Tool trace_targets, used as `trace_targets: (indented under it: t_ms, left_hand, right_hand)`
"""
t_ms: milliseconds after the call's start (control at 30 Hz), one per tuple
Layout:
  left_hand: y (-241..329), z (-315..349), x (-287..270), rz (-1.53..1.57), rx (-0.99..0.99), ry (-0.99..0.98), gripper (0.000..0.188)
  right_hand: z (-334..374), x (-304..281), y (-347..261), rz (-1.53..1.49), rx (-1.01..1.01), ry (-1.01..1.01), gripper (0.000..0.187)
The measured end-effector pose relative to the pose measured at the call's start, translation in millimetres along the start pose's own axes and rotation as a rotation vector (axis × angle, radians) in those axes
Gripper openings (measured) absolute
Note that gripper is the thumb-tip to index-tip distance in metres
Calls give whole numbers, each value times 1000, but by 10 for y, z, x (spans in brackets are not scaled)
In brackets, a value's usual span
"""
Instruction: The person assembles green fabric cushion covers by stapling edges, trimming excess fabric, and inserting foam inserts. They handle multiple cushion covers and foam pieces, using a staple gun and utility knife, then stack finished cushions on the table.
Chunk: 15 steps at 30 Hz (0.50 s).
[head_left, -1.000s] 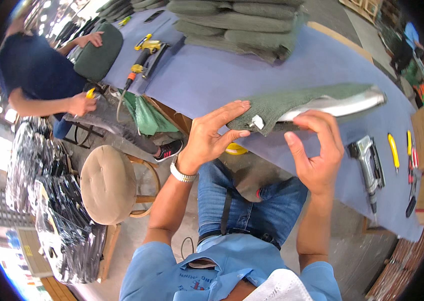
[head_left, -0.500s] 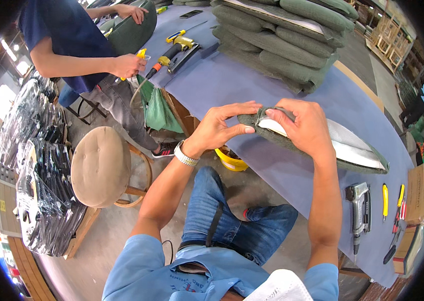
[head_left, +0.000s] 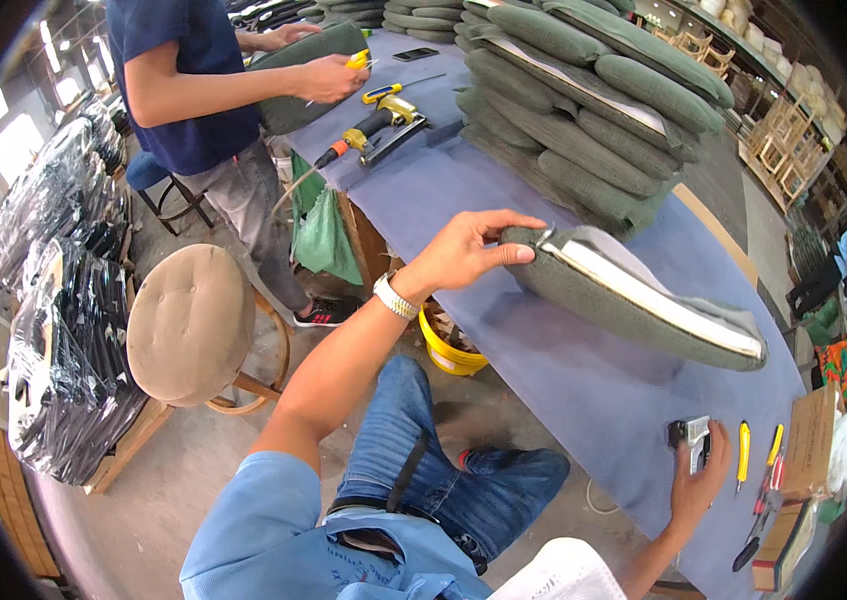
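A dark green upholstered seat cushion (head_left: 633, 305) is tilted on edge over the table, a white strip showing along its open side. My left hand (head_left: 473, 250) pinches its left end between thumb and fingers, where the green fabric is gathered. At the right part of the table, my right hand (head_left: 698, 475) is wrapped round a grey and black staple gun (head_left: 688, 432). My palm and fingers hide most of that tool. A yellow utility knife (head_left: 743, 455) lies just right of this hand.
A tall stack of green cushions (head_left: 583, 110) stands at the back. A yellow-black staple gun (head_left: 383, 125) lies far left on the blue table (head_left: 423, 215). Across from me a person (head_left: 183, 90) handles another cushion. A beige round stool (head_left: 191, 325) and yellow bucket (head_left: 453, 355) stand left.
My right hand has left the cushion and moved down right onto the staple gun. My left hand still holds the cushion's end, now tilted differently. The other person's hand has moved up to their cushion.
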State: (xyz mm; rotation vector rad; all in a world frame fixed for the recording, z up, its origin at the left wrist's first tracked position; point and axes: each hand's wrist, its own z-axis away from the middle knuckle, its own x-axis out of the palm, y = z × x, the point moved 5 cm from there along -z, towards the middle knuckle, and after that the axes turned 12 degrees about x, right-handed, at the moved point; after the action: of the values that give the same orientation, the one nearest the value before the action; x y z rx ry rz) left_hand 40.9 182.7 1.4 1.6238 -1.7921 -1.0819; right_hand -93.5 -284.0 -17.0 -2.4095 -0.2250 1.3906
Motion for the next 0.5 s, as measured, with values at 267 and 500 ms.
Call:
trace_targets:
  t_ms: [267,500]
  left_hand:
    - [-30,-150,42,-161,79,87,47]
    - [-5,23,338,-65,334,106,36]
  right_hand:
    - [352,489,1399,348,113,41,52]
    - [-140,53,1417,-122,269,274,46]
